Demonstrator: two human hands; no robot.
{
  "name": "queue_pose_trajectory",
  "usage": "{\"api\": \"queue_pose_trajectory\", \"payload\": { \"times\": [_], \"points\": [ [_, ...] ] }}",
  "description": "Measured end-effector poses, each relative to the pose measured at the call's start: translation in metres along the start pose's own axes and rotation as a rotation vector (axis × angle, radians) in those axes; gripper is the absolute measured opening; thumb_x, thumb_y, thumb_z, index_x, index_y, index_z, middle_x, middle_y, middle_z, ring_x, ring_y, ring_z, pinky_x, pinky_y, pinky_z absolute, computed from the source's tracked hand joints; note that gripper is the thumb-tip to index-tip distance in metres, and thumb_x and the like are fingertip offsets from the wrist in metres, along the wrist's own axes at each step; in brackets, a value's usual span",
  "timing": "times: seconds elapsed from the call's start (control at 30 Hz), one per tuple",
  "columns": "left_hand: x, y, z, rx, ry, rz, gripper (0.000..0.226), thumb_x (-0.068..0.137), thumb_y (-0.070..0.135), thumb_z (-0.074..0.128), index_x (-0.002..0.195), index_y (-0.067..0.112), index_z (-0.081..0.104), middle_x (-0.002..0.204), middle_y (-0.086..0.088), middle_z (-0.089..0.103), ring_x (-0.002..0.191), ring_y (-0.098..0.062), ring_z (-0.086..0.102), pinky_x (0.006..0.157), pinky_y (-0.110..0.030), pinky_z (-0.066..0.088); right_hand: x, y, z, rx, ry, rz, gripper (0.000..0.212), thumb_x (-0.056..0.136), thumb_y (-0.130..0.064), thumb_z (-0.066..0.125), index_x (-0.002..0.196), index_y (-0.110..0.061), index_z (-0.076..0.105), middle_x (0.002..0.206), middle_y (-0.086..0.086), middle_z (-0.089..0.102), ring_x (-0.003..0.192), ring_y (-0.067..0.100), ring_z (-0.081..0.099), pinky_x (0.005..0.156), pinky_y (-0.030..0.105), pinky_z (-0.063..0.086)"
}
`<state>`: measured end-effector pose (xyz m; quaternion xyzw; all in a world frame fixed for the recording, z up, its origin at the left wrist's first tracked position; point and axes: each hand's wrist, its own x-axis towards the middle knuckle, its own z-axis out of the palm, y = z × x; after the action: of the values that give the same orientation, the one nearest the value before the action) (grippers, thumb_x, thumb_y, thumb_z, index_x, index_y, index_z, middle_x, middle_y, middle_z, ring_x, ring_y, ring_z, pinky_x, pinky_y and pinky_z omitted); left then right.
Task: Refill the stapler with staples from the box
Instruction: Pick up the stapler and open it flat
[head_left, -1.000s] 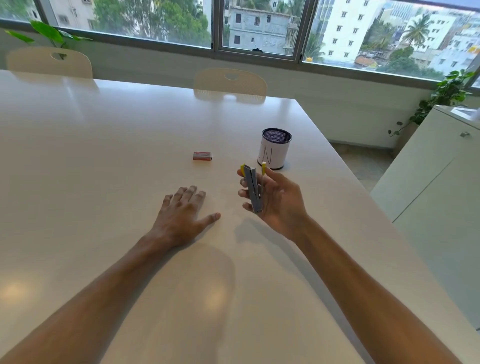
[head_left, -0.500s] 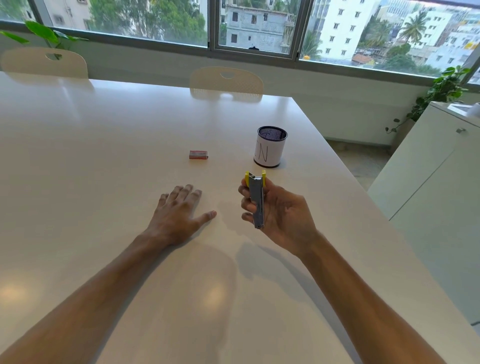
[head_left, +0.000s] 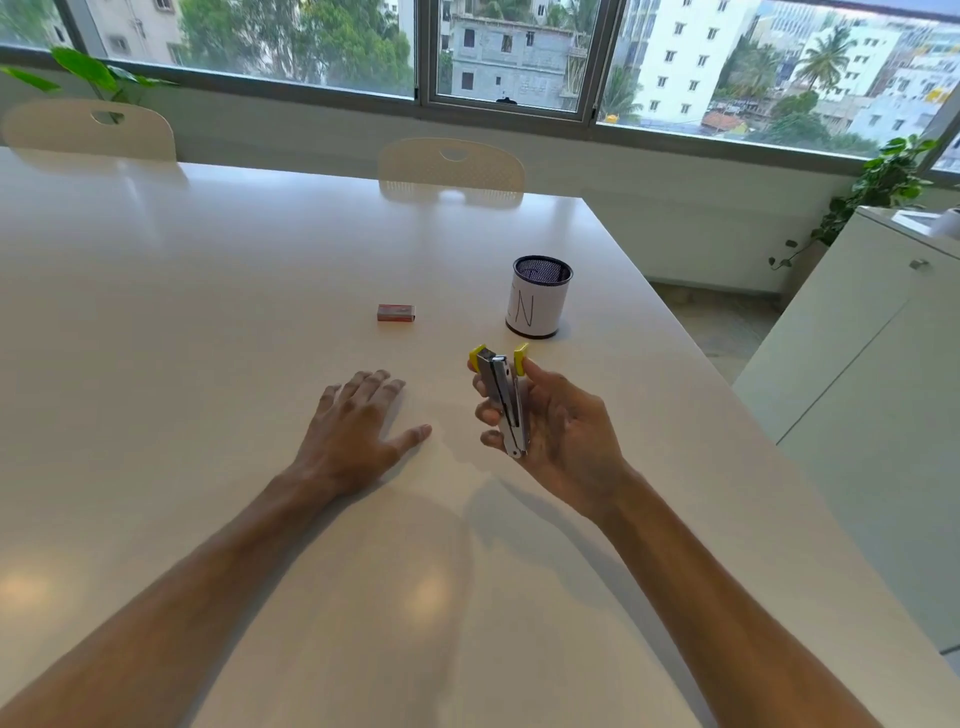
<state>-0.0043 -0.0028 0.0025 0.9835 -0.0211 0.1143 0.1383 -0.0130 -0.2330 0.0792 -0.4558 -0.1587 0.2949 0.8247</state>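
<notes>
My right hand (head_left: 558, 436) holds a small metal stapler (head_left: 503, 397) with yellow end caps upright above the table, fingers wrapped around its left side and thumb near the top right cap. The stapler's two arms look spread apart at the top. My left hand (head_left: 358, 423) lies flat on the white table (head_left: 208, 312), palm down, fingers spread, holding nothing. A small red staple box (head_left: 396, 312) lies closed on the table, beyond my left hand and apart from both hands.
A mesh pen cup (head_left: 540, 296) wrapped in white paper stands just beyond the stapler. Two pale chairs (head_left: 451, 167) sit at the table's far edge. The table's right edge runs close to my right arm; a white cabinet (head_left: 878, 374) stands right of it.
My right hand turned the stapler slightly and its yellow-capped ends spread wider apart. My left hand stayed flat on the table. The view shifted a little.
</notes>
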Motion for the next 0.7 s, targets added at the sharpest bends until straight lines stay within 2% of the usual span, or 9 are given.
{"api": "queue_pose_trajectory", "payload": {
  "times": [0.1,0.2,0.3,0.47,0.53,0.6,0.7],
  "points": [
    [-0.005,0.012,-0.012,-0.084,0.112,0.061,0.067,0.085,0.061,0.047,0.136,0.017,0.052,0.145,-0.005,0.052,0.136,-0.023,0.045,0.111,-0.042,0.033,0.002,0.002,0.001,-0.053,0.049,-0.020,0.053,0.089,-0.038,0.048,0.125,0.001,0.058,0.090,0.002,0.063,0.070,0.012,0.058,0.065,0.025,0.046],
    [-0.014,0.027,-0.023,-0.185,0.180,0.112,0.060,0.086,0.059,0.049,0.131,0.020,0.057,0.140,-0.001,0.057,0.129,-0.021,0.052,0.104,-0.039,0.040,0.005,0.006,0.000,-0.104,0.133,-0.039,0.058,0.088,-0.041,0.050,0.126,0.002,0.059,0.089,0.003,0.064,0.073,0.013,0.058,0.067,0.026,0.045],
    [-0.022,0.044,-0.030,-0.257,0.169,0.154,0.061,0.086,0.061,0.046,0.131,0.021,0.057,0.138,0.000,0.059,0.124,-0.019,0.055,0.100,-0.039,0.044,0.006,0.010,-0.002,-0.144,0.178,-0.065,0.052,0.086,-0.043,0.052,0.119,-0.004,0.064,0.090,0.002,0.069,0.074,0.013,0.061,0.066,0.026,0.047],
    [-0.031,0.061,-0.035,-0.444,0.174,0.179,0.049,0.091,0.047,0.048,0.130,0.020,0.057,0.135,0.000,0.061,0.117,-0.018,0.060,0.097,-0.044,0.051,0.007,0.015,-0.001,-0.176,0.209,-0.063,0.060,0.087,-0.044,0.051,0.129,-0.002,0.058,0.093,0.003,0.069,0.075,0.012,0.063,0.064,0.025,0.050],
    [-0.033,0.063,-0.036,-0.526,0.186,0.169,0.044,0.093,0.042,0.045,0.129,0.019,0.058,0.129,0.001,0.064,0.113,-0.016,0.062,0.092,-0.043,0.052,0.008,0.018,-0.001,-0.200,0.230,-0.047,0.057,0.092,-0.044,0.048,0.130,-0.002,0.057,0.094,0.002,0.070,0.076,0.012,0.063,0.066,0.025,0.051],
    [-0.033,0.067,-0.038,-0.617,0.207,0.148,0.040,0.095,0.040,0.043,0.126,0.020,0.060,0.121,0.003,0.067,0.107,-0.012,0.063,0.088,-0.037,0.052,0.008,0.020,-0.002,-0.229,0.250,-0.030,0.051,0.098,-0.041,0.045,0.129,-0.003,0.058,0.095,0.002,0.070,0.077,0.013,0.063,0.068,0.026,0.051],
    [-0.033,0.071,-0.038,-0.773,0.234,0.116,0.031,0.095,0.037,0.045,0.116,0.024,0.065,0.111,0.008,0.069,0.100,-0.003,0.063,0.081,-0.012,0.047,0.008,0.023,0.000,-0.262,0.255,-0.017,0.053,0.093,-0.046,0.048,0.126,-0.008,0.061,0.094,0.000,0.072,0.081,0.015,0.062,0.071,0.028,0.049]
  ]
}}
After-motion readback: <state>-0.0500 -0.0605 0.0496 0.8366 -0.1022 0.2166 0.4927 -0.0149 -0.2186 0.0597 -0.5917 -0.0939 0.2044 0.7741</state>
